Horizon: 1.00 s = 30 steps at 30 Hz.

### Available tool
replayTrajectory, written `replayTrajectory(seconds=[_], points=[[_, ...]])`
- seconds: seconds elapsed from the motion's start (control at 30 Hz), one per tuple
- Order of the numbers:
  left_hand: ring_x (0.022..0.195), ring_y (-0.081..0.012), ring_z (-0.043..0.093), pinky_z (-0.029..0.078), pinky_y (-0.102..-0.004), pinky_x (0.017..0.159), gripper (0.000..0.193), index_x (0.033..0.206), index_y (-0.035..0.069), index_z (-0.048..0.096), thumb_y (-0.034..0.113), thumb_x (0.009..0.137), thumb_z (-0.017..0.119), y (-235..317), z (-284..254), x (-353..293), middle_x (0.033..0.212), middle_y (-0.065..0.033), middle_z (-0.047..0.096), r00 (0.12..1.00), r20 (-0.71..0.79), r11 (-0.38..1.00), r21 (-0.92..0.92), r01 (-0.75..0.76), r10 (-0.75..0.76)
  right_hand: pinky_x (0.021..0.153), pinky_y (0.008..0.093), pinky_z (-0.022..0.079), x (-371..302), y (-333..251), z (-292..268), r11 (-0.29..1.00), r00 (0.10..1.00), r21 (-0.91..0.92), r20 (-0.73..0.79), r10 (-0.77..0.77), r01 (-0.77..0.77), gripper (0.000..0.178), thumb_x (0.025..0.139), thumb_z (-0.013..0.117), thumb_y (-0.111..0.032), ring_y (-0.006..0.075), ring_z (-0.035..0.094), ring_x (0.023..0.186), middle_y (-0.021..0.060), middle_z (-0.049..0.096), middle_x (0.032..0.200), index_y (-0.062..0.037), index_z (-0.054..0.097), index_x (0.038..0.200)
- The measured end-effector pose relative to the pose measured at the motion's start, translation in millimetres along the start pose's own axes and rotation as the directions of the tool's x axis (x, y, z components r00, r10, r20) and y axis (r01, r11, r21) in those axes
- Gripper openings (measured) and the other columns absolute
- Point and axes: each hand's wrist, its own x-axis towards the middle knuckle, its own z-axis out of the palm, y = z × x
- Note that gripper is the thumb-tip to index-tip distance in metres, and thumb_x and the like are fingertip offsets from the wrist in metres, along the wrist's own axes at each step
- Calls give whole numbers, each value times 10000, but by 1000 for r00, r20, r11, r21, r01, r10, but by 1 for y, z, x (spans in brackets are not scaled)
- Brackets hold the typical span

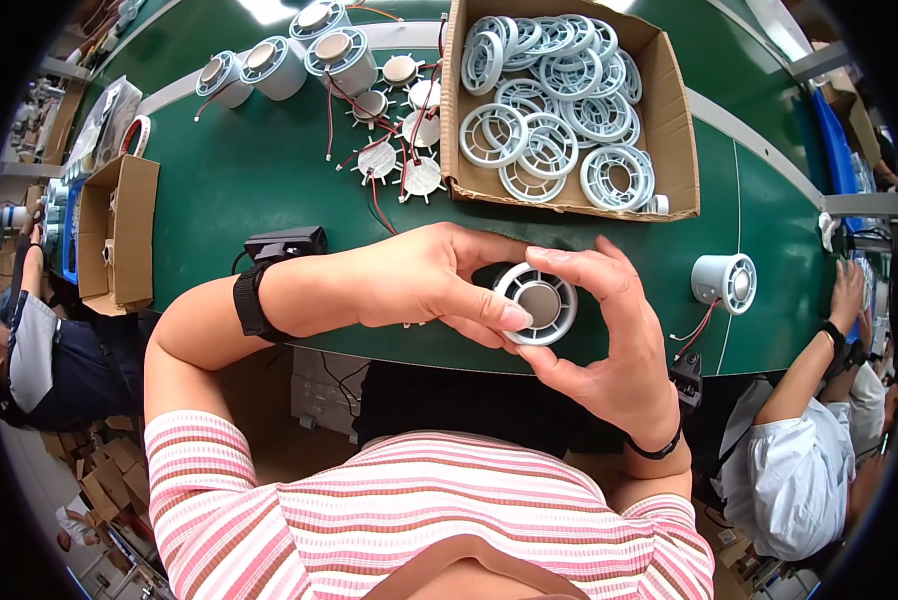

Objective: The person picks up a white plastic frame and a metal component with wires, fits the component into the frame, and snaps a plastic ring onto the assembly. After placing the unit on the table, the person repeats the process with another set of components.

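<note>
Striped sleeves frame the work. Both hands meet over the green bench (249,180): the left hand (409,275) and right hand (609,340) close their fingers on one round white fan unit (537,302), left thumb pressing its rim. Judged step: seating the ring on the motor; next calls for even pressure round the rim. Beyond, a cardboard box (679,130) holds white rings (554,100); wired motors (399,130) lie beside it.
</note>
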Motion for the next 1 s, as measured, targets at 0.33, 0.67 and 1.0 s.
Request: replayTrajectory(seconds=[0.33,0.67,1.0], points=[[1005,-169,706,602,-332,846,500,1381,6,566,209,960,743,13,10,-28,1164,-105,678,943,-73,763,609,-216,325,1158,556,311,-4,-18,3,887,997,-457,3,-75,68,590,732,821,-102,304,556,1259,55,632,1299,-130,661,1299],[1127,-319,602,500,-450,921,287,1150,94,686,288,940,712,46,-107,-37,1180,-113,654,274,110,-262,744,615,956,1164,532,308,-26,17,-38,701,957,-675,-287,36,-229,549,777,747,-29,357,509,1305,98,599,1342,-105,654,1313],[1166,-323,592,505,-449,957,442,1270,37,601,292,935,735,34,-89,-42,1268,-183,586,285,-136,-7,893,450,949,1147,494,336,-57,84,-100,577,865,-691,-499,56,-436,525,847,731,-58,368,489,1329,128,567,1386,-90,621,1360]])
